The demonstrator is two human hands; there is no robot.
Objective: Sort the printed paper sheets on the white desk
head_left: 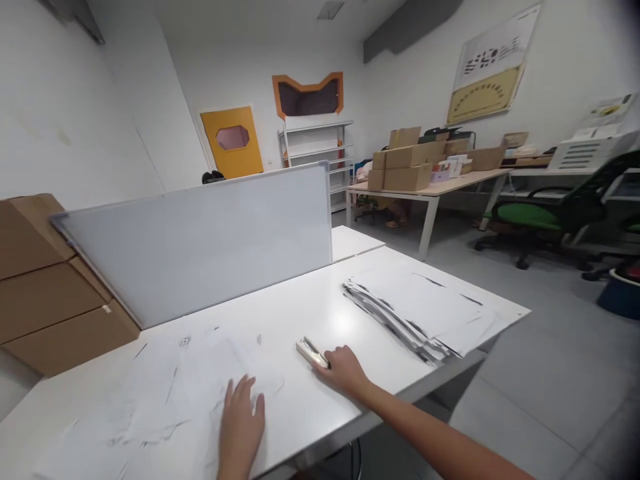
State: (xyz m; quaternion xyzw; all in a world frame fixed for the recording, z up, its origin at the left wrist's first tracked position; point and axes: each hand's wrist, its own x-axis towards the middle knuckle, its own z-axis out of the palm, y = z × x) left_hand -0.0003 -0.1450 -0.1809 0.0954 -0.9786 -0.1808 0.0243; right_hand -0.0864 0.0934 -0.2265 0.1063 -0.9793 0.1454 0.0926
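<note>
White laminate desk (280, 313) is seen spanning the view, backed by a grey upright partition panel (200, 240). A fanned stack of printed white paper sheets (415, 307) is spread at the desk's right end; loose white sheets (165, 387) are scattered at its left. The left hand (241, 420) is laid flat on the loose sheets, fingers spread, nothing gripped. The right hand (345, 370) is curled loosely about the end of a small cream-coloured stapler (313, 353) lying on the desk between the papers.

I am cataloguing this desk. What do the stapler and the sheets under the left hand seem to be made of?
Stapler: probably cream plastic with a dark metal part; too blurred for certainty. Sheets: thin white paper, matte, printed marks showing.
</note>
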